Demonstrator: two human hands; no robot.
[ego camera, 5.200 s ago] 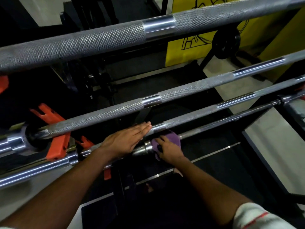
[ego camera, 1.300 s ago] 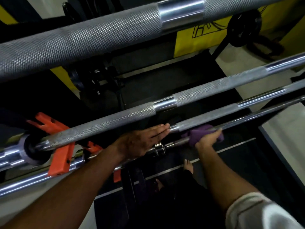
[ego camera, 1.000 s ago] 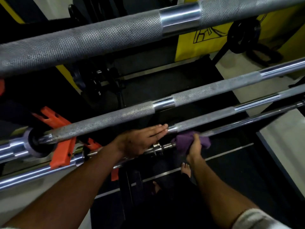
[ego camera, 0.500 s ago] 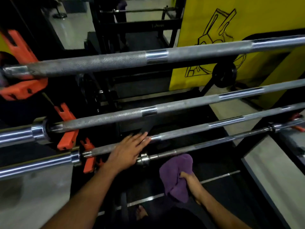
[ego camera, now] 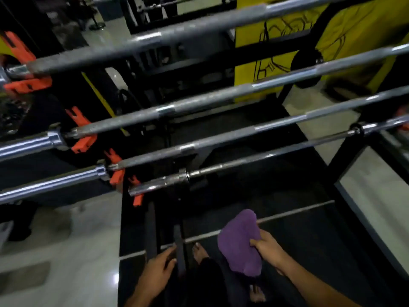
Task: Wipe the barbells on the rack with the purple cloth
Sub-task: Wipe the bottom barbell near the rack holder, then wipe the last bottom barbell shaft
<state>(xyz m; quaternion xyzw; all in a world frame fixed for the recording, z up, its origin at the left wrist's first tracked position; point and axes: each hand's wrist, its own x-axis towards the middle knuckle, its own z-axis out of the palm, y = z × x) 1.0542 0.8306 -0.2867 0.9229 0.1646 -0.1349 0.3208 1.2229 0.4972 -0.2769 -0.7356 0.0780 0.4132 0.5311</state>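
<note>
While my right hand pinches the soft purple cloth and my left hand hangs loose, I must reach up to another long grey metal barbell.

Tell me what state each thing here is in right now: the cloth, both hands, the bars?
purple cloth: bunched, hanging from the right hand, off the bars.
right hand: pinches the cloth.
left hand: lowered, holds nothing, fingers relaxed.
lowest barbell: resting on the rack, untouched.
upper barbells: racked, untouched.
orange rack hooks: carrying the bars.
</note>
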